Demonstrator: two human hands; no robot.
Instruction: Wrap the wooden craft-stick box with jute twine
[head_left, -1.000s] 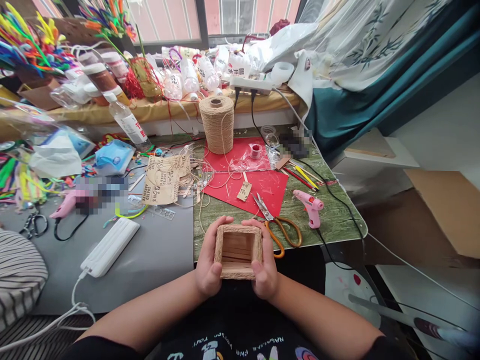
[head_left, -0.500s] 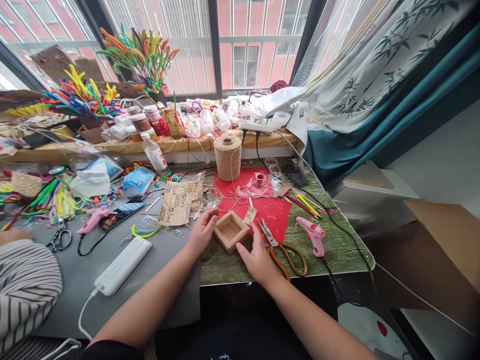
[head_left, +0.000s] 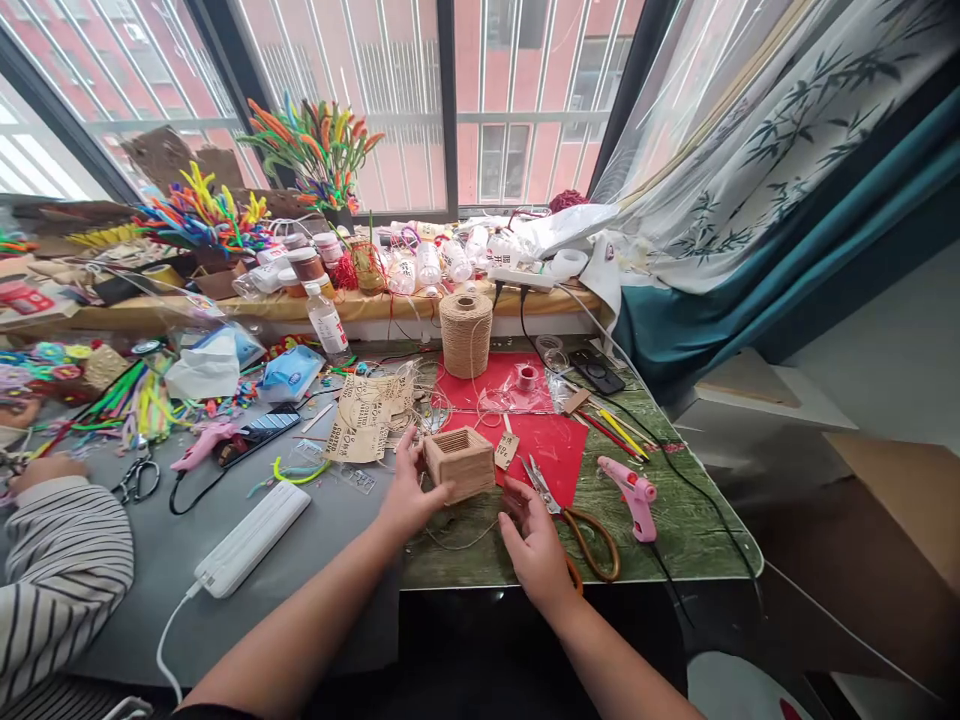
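Note:
My left hand (head_left: 411, 488) grips the near left side of a small square box (head_left: 461, 470), tan and wrapped in twine, with its open top tilted away from me. To the right of the box, my right hand (head_left: 531, 545) is apart from it, fingers loosely curved and spread, holding nothing that I can see. A strand of twine (head_left: 465, 545) curves over the table below the box. Scissors with brown handles (head_left: 592, 540) lie just beyond my right hand. A small printed paper piece (head_left: 508, 450) rests close to the box's right corner.
A big twine spool (head_left: 466, 335) stands behind on red sheets (head_left: 544, 440). At right lies a pink glue gun (head_left: 630, 495) with pencils (head_left: 619, 430) behind it. A white power strip (head_left: 253, 538) is at left, near a co-worker's striped sleeve (head_left: 67, 560).
The box has been tipped so its outer side faces me, held by my left hand. My right hand has come off the box and moved slightly right and down. The view has shifted.

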